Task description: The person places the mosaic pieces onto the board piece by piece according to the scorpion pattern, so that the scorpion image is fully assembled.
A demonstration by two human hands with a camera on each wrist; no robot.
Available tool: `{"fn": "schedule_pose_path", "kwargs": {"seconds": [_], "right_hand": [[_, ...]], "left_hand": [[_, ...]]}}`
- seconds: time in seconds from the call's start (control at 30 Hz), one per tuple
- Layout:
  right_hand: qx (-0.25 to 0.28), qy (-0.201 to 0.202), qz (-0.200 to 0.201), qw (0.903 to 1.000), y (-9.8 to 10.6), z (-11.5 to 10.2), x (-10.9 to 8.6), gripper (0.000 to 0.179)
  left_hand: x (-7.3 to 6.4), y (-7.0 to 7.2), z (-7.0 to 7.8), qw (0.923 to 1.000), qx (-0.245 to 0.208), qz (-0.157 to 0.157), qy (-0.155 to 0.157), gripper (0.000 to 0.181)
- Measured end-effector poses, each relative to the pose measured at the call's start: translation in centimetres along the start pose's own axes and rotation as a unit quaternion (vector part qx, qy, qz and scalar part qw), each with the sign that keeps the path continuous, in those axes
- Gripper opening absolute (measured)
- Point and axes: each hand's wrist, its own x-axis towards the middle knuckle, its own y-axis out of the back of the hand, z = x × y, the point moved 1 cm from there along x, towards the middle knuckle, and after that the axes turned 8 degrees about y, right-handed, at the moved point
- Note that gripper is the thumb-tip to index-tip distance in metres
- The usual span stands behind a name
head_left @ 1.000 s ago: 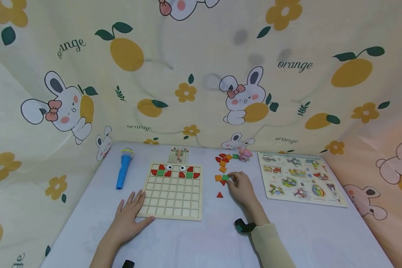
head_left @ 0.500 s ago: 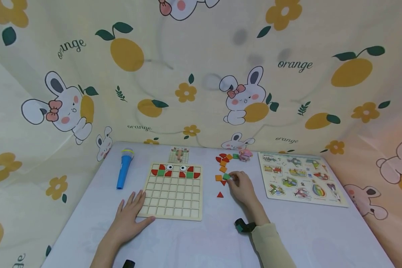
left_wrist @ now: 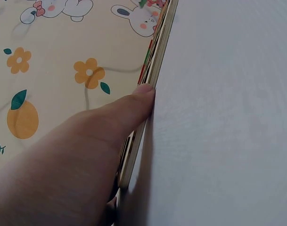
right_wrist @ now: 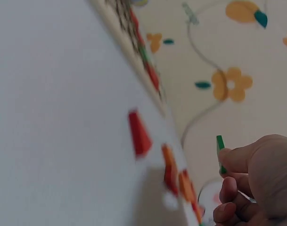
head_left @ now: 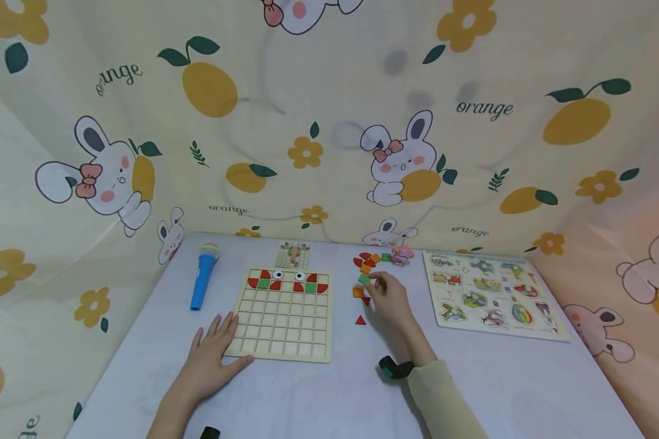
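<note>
The green square tile (head_left: 365, 278) is a small, flat piece with a plain face and straight sides. The right grip (head_left: 391, 303) pinches it between thumb and finger, so the tile sits at the fingertips. The grid board (head_left: 279, 333) lies to the left of the right grip; it is pale, wood-coloured and divided into square compartments, and its far part carries red inserts (head_left: 322, 287), green inserts (head_left: 263, 283) and two eye pieces (head_left: 277, 275). The left grip (head_left: 213, 346) is spread and relaxed, resting against the board at its near left corner. Loose orange squares (head_left: 358, 292) and red triangles (head_left: 360, 320) lie on the bench (head_left: 307, 402) just left of the right grip. A pink toy (head_left: 401, 255) sits beyond the right grip, and a picture board (head_left: 445, 292) lies to its right. A blue microphone (head_left: 201, 283) lies beyond the left grip. The head view presents the square face of the tile and the full compartment layout; the right wrist view presents the tile edge-on, as a thin green strip raised clear of the bench, with the loose pieces blurred. The left wrist view exposes the thickness of the grid board's near edge, with the thumb of the left grip touching it.
</note>
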Motion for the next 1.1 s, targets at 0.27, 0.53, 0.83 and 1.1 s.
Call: {"fn": "schedule_pose_path", "kwargs": {"seconds": [0.27, 0.53, 0.83, 1.1], "right_hand": [[0.030, 0.023, -0.013, 0.9992, -4.5, -4.5, 0.6, 0.025], [0.061, 0.094, -0.067, 0.9915, -9.9, -8.2, 1.1, 0.026], [0.049, 0.106, -0.093, 0.9889, -13.8, -10.1, 1.5, 0.022], [0.035, 0.102, -0.086, 0.9905, -15.2, -10.5, 0.8, 0.026]], "left_hand": [[0.0, 0.0, -0.1, 1.0000, 0.002, 0.001, 0.000, 0.106], [0.1, -0.1, -0.3, 1.0000, 0.003, -0.001, 0.001, 0.106], [0.2, -0.3, -0.4, 1.0000, 0.006, 0.003, -0.004, 0.106], [0.1, -0.1, -0.1, 1.0000, 0.005, -0.004, 0.002, 0.106]]}}
